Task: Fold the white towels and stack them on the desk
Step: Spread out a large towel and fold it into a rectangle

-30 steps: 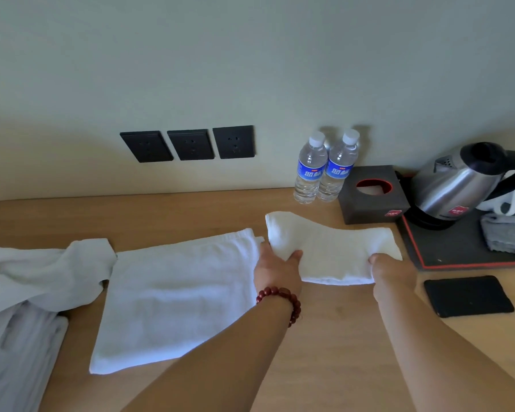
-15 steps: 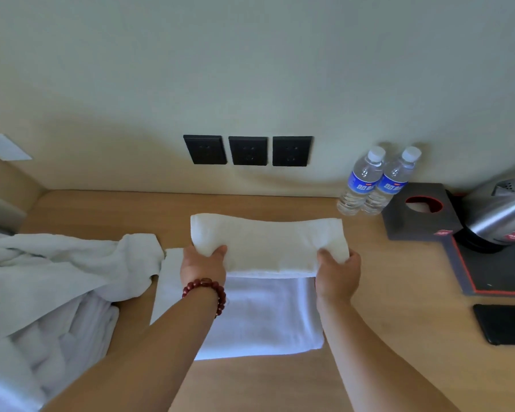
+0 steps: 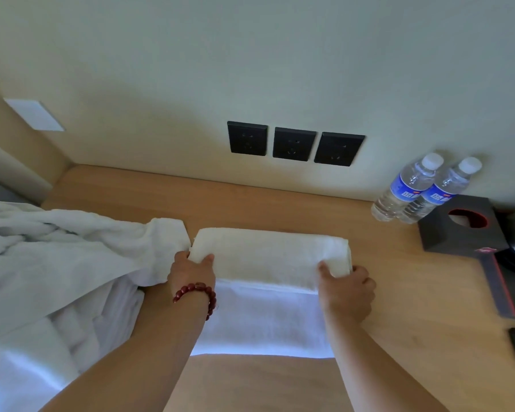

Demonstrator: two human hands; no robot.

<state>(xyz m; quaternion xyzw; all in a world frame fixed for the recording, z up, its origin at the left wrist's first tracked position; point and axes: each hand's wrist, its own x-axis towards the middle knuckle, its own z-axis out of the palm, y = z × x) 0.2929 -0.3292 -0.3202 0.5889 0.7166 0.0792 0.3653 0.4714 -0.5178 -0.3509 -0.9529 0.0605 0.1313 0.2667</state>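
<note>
- White and folded into a narrow bar, the small towel (image 3: 268, 257) is now over the far half of the larger folded towel (image 3: 262, 319), which lies flat on the worktop (image 3: 399, 292) below the three black wall sockets (image 3: 295, 144)
- A second ago that small towel was out to the right of the larger one, close to the tissue box (image 3: 458, 224); it has been carried across and brought down onto it
- Left hand (image 3: 192, 270) grips the small towel's left end, thumb on top, fingers tucked under
- Right hand (image 3: 347, 285) grips the right end the same way, so neither grip has let go yet
- Whether the small towel rests fully on the larger one I cannot tell
- By my reckoning the stack is begun: two towels folded, one upon the other
- Left of the larger towel, a heap of loose white towels (image 3: 57, 263) waits unfolded, touching the small towel's left end, so a good part of the job remains
</note>
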